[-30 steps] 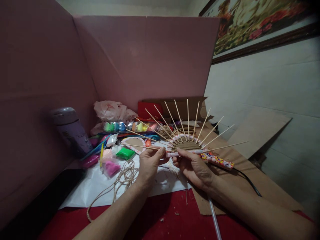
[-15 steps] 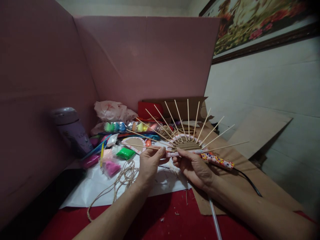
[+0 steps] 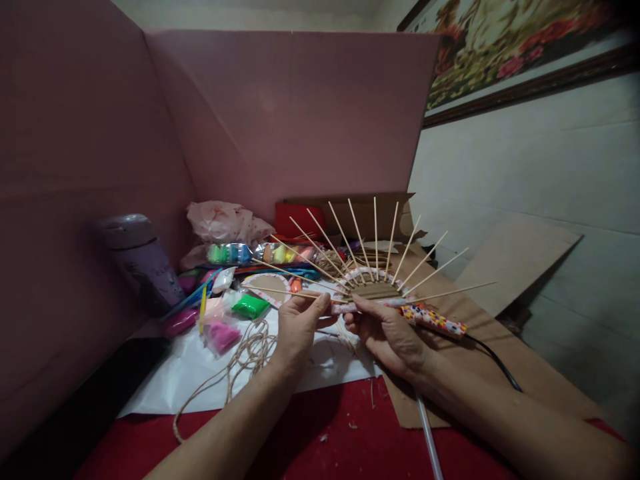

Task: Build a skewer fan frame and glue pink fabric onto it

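Note:
Between my hands is a cardboard half-circle (image 3: pixel 377 291) edged with a pale patterned strip, and several thin wooden sticks (image 3: pixel 376 233) fan out from its curved side. My left hand (image 3: pixel 299 327) pinches the left end of its straight edge, thumb on top. Closed on the same edge near the middle is my right hand (image 3: pixel 393 333), its thumb pressing the strip and its fingers curled below. Just beyond the right hand lies a flower-patterned glue gun (image 3: pixel 435 320) with a black cord. A second cardboard piece with a patterned rim (image 3: pixel 267 288) lies behind the left hand.
Left of my hands, a loose coil of twine (image 3: pixel 253 350) and bright clay packets (image 3: pixel 251 306) lie on white paper (image 3: pixel 165 387). A purple bottle (image 3: pixel 143 263) stands at the far left. Cardboard (image 3: pixel 505 373) spreads to the right, with a clear glue stick (image 3: pixel 429 437) in front.
Almost nothing differs. Both hands keep their hold on the cardboard half-circle, and the whole view has shifted very slightly.

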Available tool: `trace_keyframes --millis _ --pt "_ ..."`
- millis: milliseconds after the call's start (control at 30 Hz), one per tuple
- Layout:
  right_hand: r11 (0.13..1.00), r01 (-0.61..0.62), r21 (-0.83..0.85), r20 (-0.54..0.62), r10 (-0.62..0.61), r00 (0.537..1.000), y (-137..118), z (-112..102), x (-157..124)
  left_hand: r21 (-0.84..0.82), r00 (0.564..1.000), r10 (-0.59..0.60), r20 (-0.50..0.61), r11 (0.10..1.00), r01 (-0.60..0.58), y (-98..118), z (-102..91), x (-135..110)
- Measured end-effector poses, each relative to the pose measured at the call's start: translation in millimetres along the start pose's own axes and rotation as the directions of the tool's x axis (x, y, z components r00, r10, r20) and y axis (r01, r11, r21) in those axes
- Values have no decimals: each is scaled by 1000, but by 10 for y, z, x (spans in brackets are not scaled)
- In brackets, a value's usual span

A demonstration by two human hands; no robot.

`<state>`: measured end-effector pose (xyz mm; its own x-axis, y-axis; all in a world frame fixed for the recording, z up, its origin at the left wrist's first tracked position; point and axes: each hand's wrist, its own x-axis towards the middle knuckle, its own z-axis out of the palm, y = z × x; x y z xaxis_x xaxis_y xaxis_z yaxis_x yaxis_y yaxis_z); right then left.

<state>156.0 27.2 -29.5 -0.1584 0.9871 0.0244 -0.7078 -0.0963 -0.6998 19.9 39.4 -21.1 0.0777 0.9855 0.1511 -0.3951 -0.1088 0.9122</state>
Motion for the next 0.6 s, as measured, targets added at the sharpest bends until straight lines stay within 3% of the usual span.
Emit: trace_keyframes --millis 600 --pt "1000 9 -27 5 -8 1000 -6 13 -10 3 1000 5 -1 1000 -5 -6 -5 3"
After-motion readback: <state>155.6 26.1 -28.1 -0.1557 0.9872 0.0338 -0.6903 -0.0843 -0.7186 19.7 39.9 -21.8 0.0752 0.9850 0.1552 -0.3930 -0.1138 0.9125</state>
